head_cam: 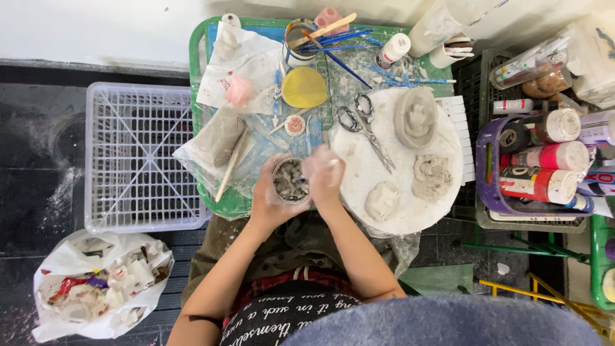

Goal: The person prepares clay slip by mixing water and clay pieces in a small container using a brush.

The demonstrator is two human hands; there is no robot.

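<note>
My left hand [268,197] cups a small round cup [291,181] filled with grey clay slurry, held over the front edge of the green table [195,77]. My right hand [324,174], dusted with clay, rests against the cup's right rim, fingers curled; whether it grips a tool I cannot tell. Just to the right lies a round white board [359,166] carrying three clay lumps [382,200] and an oval clay mould [416,116]. Scissors [364,125] lie on the board's left part.
A white plastic crate [138,157] stands left of the table, with a bag of scraps [99,285] below it. A can of brushes [301,38], a yellow sponge [304,87] and a wooden stick [230,166] lie on the table. Baskets of paint bottles [544,173] crowd the right.
</note>
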